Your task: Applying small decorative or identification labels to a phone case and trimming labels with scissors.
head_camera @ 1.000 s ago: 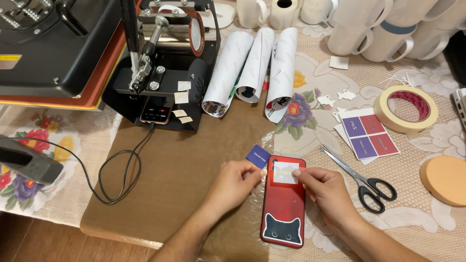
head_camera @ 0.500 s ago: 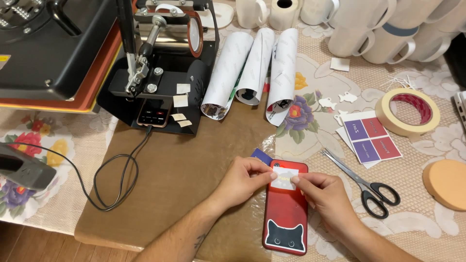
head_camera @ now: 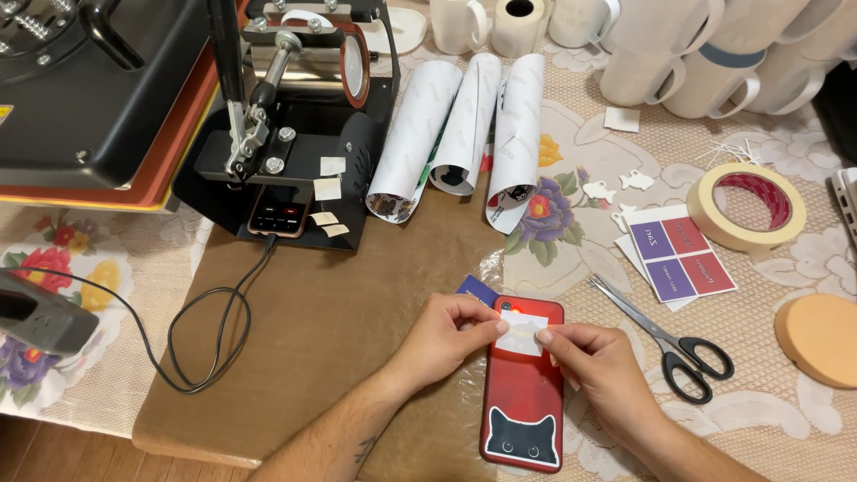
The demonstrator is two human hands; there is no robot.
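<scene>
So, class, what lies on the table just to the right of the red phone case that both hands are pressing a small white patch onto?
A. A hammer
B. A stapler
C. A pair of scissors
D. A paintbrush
C: black-handled scissors lie right of the red phone case, beside the right hand.

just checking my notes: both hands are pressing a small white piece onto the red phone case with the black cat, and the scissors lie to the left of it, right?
Not quite. In the head view the scissors lie to the right of the red phone case, not the left. The rest holds: the left hand and right hand both pinch the small white piece at the case's top end.
</scene>
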